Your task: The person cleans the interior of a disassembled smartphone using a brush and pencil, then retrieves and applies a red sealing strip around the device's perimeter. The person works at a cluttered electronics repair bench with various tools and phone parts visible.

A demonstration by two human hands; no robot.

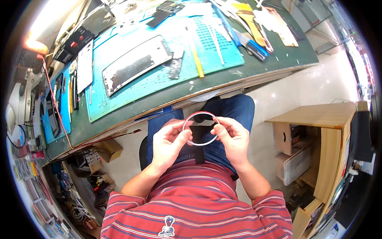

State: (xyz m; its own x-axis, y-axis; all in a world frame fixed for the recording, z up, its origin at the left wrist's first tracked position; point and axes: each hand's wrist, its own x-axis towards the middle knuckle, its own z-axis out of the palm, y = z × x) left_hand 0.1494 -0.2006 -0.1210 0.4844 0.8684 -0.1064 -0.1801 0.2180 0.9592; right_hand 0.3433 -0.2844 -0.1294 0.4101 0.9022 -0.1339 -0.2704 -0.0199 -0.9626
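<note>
You pinch the thin ring (199,144) in the air, left hand (168,139) at nine o'clock, right hand (234,139) at three; this handling seems unfinished. Toward ten-thirty, the flat device (138,63) lies untouched on the surface (284,57).

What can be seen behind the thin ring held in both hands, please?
Through the thin ring, a dark area shows between the legs in blue jeans; what it is, I cannot tell. Whatever lies behind the rim and the pinching fingers is covered.
</note>
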